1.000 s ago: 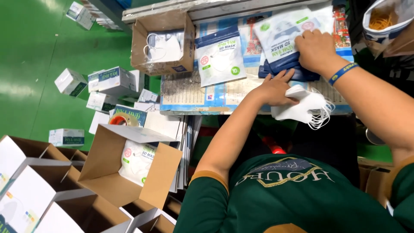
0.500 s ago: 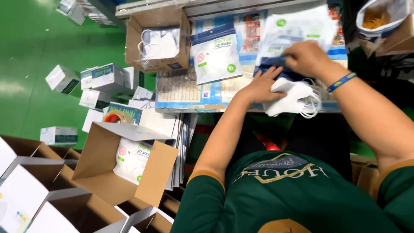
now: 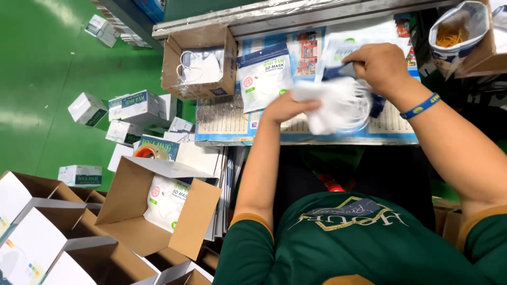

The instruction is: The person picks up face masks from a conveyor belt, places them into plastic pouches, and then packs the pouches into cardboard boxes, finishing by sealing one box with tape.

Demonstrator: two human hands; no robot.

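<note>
The person wears a dark green T-shirt (image 3: 359, 248) with short sleeves. Each of the 2 sleeves ends in a narrow mustard-yellow cuff (image 3: 252, 218). On the chest there is a pale printed emblem (image 3: 348, 212) with a pointed outline. The right wrist has 1 blue wristband (image 3: 420, 106) with what seems to be yellow marks on it. Both forearms are bare.
</note>
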